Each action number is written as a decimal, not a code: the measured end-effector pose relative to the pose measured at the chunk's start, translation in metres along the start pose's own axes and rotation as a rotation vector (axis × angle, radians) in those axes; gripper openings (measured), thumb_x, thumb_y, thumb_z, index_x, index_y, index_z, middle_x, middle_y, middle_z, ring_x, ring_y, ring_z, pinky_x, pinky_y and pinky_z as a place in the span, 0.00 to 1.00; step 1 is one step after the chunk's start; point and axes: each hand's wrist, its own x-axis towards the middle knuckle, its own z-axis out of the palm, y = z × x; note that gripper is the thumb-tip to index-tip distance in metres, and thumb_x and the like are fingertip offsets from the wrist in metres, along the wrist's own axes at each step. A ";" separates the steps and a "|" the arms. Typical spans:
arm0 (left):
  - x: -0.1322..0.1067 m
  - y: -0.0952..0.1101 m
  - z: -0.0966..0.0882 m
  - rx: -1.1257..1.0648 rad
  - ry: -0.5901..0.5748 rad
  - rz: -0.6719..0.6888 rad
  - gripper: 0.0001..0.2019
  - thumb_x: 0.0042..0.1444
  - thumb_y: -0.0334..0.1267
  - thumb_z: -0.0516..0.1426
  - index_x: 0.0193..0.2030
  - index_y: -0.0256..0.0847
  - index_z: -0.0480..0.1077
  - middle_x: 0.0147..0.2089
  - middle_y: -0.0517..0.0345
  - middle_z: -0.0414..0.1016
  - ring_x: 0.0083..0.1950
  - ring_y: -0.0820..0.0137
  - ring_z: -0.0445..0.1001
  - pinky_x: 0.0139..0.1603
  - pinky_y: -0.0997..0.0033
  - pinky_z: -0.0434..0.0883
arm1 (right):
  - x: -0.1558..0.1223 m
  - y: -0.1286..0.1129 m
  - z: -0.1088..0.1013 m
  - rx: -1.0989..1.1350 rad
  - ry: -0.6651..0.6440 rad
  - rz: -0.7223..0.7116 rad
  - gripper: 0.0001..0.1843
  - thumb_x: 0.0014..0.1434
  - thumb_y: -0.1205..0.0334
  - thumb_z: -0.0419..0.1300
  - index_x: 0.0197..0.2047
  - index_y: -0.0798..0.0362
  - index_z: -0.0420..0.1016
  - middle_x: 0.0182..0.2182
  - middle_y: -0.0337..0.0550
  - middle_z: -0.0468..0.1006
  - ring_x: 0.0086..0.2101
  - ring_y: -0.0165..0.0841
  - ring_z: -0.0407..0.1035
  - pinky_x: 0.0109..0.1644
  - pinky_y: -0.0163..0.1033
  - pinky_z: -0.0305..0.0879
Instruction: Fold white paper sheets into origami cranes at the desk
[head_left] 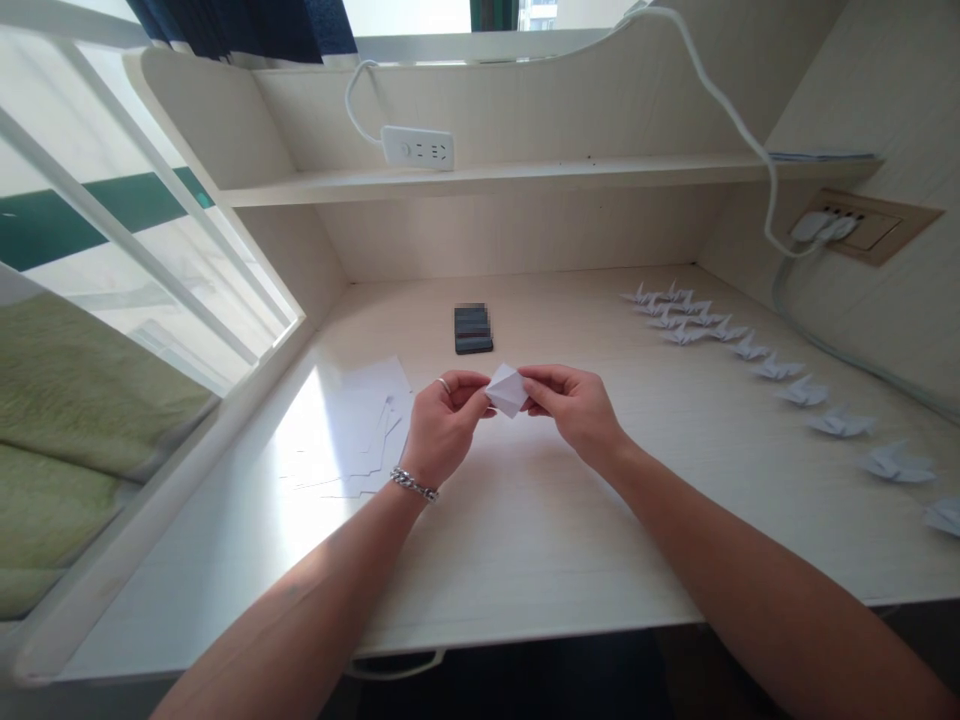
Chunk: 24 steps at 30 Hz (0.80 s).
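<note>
A small piece of folded white paper [506, 391], diamond-like in outline with creases showing, is held up over the middle of the desk. My left hand [448, 420], with a ring and a chain bracelet, pinches its left corner between thumb and fingers. On the opposite side, my right hand [576, 405] pinches the right corner the same way. Several loose sheets of white paper [352, 430] lie left of my left hand, partly in bright sunlight. Along the right side of the desk stand several folded white paper cranes [802, 391] in a line and a cluster.
Behind my hands lies a dark, blurred-out phone-like object [472, 330] on the desk [540, 560]. A shelf [525, 180] spans the back, holding a white power strip [418, 148]. Its cable runs to a wall socket [870, 225] at right. A railing [142, 240] borders the left side.
</note>
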 end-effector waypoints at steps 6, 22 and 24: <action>0.003 -0.006 -0.004 0.030 -0.068 0.058 0.13 0.47 0.35 0.67 0.38 0.34 0.72 0.35 0.52 0.80 0.35 0.69 0.79 0.37 0.72 0.75 | -0.001 0.000 0.001 0.018 -0.110 0.044 0.18 0.48 0.53 0.70 0.41 0.54 0.81 0.28 0.42 0.81 0.26 0.30 0.74 0.33 0.38 0.72; 0.000 0.000 -0.003 0.121 -0.090 0.105 0.11 0.41 0.36 0.69 0.33 0.37 0.77 0.31 0.55 0.80 0.31 0.70 0.76 0.29 0.74 0.73 | -0.004 -0.001 0.000 0.123 -0.245 0.085 0.19 0.44 0.53 0.73 0.37 0.55 0.82 0.26 0.42 0.80 0.28 0.31 0.75 0.35 0.39 0.72; 0.000 0.000 -0.002 0.155 -0.083 0.106 0.09 0.43 0.36 0.68 0.32 0.37 0.77 0.30 0.55 0.80 0.30 0.71 0.75 0.28 0.74 0.72 | -0.004 -0.001 0.000 0.107 -0.248 0.081 0.19 0.44 0.52 0.73 0.37 0.55 0.81 0.25 0.42 0.80 0.27 0.31 0.75 0.34 0.39 0.72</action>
